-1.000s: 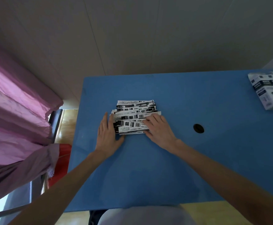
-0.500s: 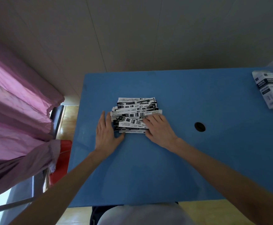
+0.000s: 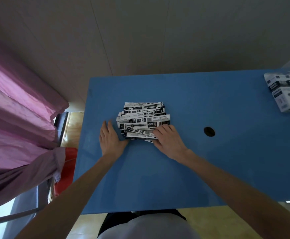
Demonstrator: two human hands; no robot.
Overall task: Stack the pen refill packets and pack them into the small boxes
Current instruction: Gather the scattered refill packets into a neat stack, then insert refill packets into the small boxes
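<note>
A loose pile of black-and-white pen refill packets (image 3: 143, 120) lies fanned out on the blue table (image 3: 158, 178), left of its middle. My left hand (image 3: 110, 138) lies flat on the table against the pile's left edge, fingers straight. My right hand (image 3: 168, 139) rests on the pile's near right corner, its fingers bent over the nearest packets and hiding their right ends. A stack of small white and dark boxes (image 3: 286, 92) stands at the table's far right edge, partly cut off by the frame.
A round dark hole (image 3: 209, 131) sits in the tabletop right of my right hand. Pink curtain fabric (image 3: 18, 118) hangs off the table's left side, with a red object (image 3: 66, 169) below it. A plain wall runs behind the table.
My left hand has slid slightly leftward off the packets' left ends. My right hand stays on the near right corner. The pile looks a little more gathered.
</note>
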